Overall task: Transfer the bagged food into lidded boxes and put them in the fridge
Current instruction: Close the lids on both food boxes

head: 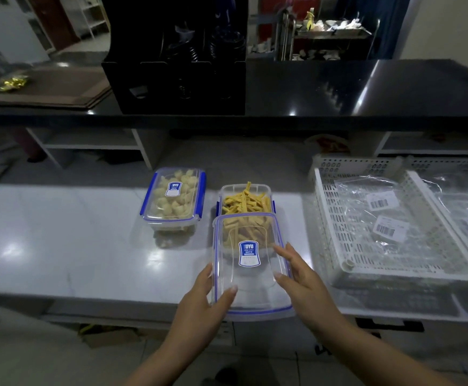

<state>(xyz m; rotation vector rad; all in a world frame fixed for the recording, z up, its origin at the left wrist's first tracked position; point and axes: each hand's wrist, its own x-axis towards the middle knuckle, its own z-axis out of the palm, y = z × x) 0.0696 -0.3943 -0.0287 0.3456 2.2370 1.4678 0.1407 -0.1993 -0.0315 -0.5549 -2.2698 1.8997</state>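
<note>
Both hands — left hand (206,295), right hand (296,271) — pinch the lid (248,263) by its long edges; likely light, rigid, slippery plastic.

The pale counter (60,232) carries two food boxes (172,197) (245,203) and, seemingly, two white baskets (388,246).

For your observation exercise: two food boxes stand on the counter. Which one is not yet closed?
The box of yellow strips, on the right. Its lid is held above it by both hands, while the box of pale dumplings already has its lid on.
</note>
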